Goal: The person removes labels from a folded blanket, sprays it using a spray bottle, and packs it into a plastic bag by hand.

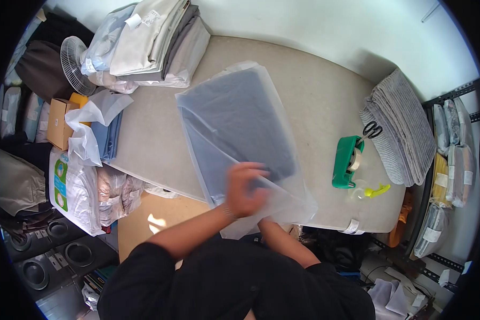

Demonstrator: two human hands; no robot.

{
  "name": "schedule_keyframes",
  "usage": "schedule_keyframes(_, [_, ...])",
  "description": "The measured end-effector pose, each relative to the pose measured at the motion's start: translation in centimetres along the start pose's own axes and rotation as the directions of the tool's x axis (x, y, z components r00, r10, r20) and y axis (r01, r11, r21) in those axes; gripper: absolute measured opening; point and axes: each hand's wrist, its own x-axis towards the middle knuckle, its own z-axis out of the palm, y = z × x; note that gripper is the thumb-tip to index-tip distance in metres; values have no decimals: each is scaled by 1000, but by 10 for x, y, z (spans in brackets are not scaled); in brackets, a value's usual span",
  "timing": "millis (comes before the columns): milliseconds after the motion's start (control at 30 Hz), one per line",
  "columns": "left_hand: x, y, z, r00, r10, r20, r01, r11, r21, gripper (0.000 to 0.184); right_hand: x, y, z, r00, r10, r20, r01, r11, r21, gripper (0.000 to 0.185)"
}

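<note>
A translucent plastic bag [290, 197] with folded dark blue-grey fabric [234, 117] inside lies tilted on the table. My left hand [245, 189] is over the bag's near end, its fingers curled and blurred; whether it grips the plastic is not clear. The plastic near the table's front edge covers my right hand, so its fingers are hidden; only the wrist and forearm show beside the bag's near edge.
On the table [325, 96] are a green tape dispenser [345, 162] with scissors [372, 129], a spray bottle [376, 190], grey ribbed fabric [400, 128] and a stack of folded fabrics [149, 42]. A fan [76, 64] and cardboard box [61, 124] stand at the left.
</note>
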Motion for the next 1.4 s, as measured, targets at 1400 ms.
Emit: schedule_keyframes(1400, [277, -159, 12, 680, -119, 724, -360, 806, 470, 23, 14, 20, -265, 595, 170, -786, -18, 980, 199, 3])
